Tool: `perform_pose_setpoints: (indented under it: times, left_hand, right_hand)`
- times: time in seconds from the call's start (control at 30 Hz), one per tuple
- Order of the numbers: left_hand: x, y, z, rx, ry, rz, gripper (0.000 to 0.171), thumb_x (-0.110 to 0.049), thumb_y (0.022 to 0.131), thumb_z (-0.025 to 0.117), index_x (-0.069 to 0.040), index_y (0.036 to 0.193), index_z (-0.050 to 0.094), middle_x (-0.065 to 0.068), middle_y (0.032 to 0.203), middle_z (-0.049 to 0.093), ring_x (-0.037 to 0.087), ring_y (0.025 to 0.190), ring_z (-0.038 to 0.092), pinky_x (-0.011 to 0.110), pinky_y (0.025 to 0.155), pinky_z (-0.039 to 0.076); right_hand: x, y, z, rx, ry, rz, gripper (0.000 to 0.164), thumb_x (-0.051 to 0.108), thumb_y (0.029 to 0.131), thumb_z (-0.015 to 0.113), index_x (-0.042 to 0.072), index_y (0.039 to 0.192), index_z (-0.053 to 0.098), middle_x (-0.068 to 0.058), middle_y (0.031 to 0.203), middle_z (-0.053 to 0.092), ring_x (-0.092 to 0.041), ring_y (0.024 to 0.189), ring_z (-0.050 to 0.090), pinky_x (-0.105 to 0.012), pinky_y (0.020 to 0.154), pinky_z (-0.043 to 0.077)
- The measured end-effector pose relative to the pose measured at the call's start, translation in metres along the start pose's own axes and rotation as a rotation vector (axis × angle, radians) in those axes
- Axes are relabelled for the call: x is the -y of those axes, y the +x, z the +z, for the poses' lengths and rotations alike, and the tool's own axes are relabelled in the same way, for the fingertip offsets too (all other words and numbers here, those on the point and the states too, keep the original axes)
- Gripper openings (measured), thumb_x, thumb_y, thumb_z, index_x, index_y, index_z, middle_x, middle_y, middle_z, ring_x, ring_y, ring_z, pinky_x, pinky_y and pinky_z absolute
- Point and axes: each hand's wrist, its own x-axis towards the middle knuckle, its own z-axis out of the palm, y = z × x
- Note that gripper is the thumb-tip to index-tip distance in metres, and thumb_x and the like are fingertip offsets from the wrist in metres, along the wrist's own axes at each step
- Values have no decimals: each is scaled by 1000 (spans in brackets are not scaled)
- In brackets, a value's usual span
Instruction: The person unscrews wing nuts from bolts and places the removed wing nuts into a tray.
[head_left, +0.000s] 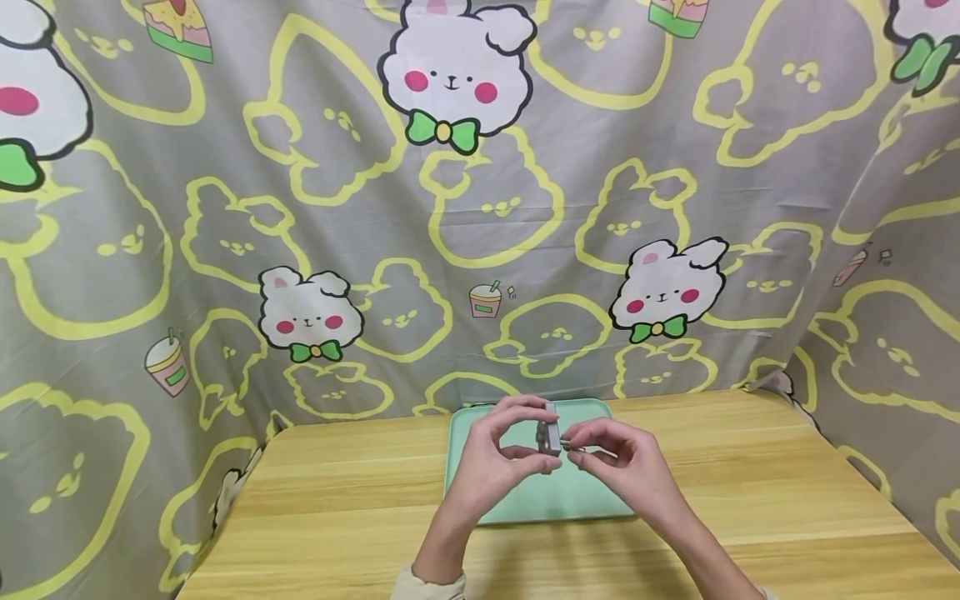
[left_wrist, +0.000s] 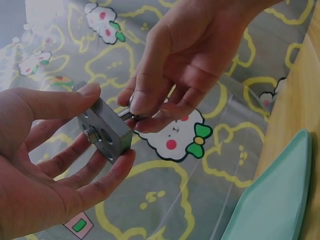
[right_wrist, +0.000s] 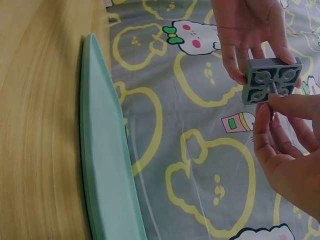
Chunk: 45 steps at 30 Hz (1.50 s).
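Observation:
A small grey square block [left_wrist: 107, 127] with round holes is gripped at its edges between the thumb and fingers of my left hand [head_left: 487, 458], above the tray. Its other face, seen in the right wrist view, has raised rings and ribs around a central post. My right hand [head_left: 626, 458] pinches a thin shiny metal rod [left_wrist: 126, 114], which meets the block near its middle. Fingertips cover the rod's outer end, so I cannot tell its exact kind. On the face toward the left wrist camera, a small metal end [left_wrist: 91, 134] shows in the middle hole.
Beneath both hands a mint green tray [head_left: 555, 510] lies on the wooden table [head_left: 345, 492]. A grey curtain [head_left: 480, 225] with cartoon bears and cups hangs behind the table and along its sides.

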Motion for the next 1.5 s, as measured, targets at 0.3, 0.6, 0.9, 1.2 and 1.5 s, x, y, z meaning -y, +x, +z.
perform_pose_setpoints:
  times: [0.3,0.6,0.9,1.2,1.5]
  left_hand:
    - [0,1,-1,-1,7,1,41,4,79,86,-8,116,76,5,134,60,30,115,63,42,79,66]
    - [1,1,-1,-6,-4,-3,41,8,78,85,-6,116,75,6,134,60,32,114,64,42,79,66]
    - [2,2,-1,-2,-4,7,41,6,78,86,-6,116,75,7,134,59,33,116,63,42,79,66]
    - [1,1,1,0,5,8,40,7,79,85,-7,115,75,7,133,60,27,114,63,42,78,66]
    - [3,1,3,11,9,11,39,5,80,85,-7,116,75,8,134,59,28,115,62,41,78,66]
  right_hand:
    - [-2,1,2,2,6,-114,15,-12,89,72,0,97,72,-22,111,67,-25,105,68,-39,87,63]
    - [0,2,0,25,31,-92,24,-11,87,75,-5,107,65,-25,118,63,-21,107,68,-36,85,64]
    - [1,1,-3,8,52,85,28,8,100,67,-2,126,60,-24,122,66,-26,106,70,-39,84,64]
    - [6,4,-5,-30,168,346,43,20,103,65,-13,130,58,-21,111,71,-28,96,74,-39,86,64]
    - [7,3,-5,-18,203,396,43,20,101,69,-14,125,61,-17,102,75,-25,93,74,-37,85,64]
